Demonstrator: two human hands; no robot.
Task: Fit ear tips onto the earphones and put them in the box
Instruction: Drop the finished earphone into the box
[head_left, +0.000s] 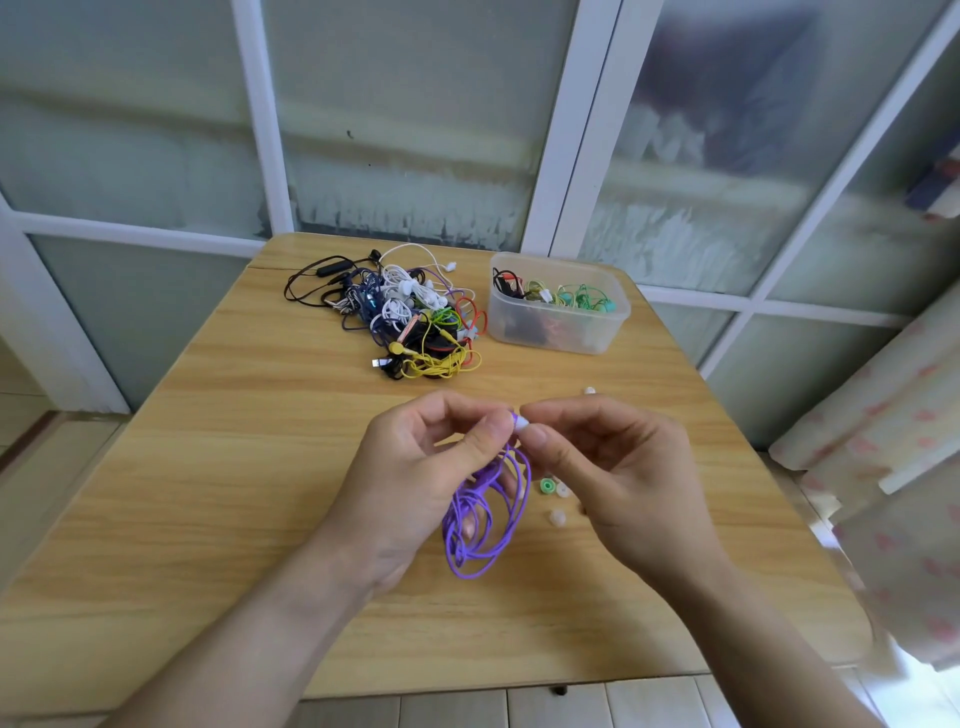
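Observation:
My left hand (415, 467) holds a purple earphone; its coiled purple cable (485, 525) hangs in loops below my palm. Thumb and forefinger pinch the earbud at the top. My right hand (618, 467) pinches a small white ear tip (521, 423) against that earbud, so the two hands meet above the table's middle. Loose ear tips lie on the table under my right hand: a green one (546, 486) and two whitish ones (557, 517). Another white tip (589, 390) lies further back. A clear plastic box (558, 332) at the back right holds several earphones.
A tangled pile of earphones (410, 317) in black, white, yellow, red and blue lies at the back centre of the wooden table (234, 467). White-framed frosted glass panels stand behind the table. A patterned curtain (893, 467) hangs at the right.

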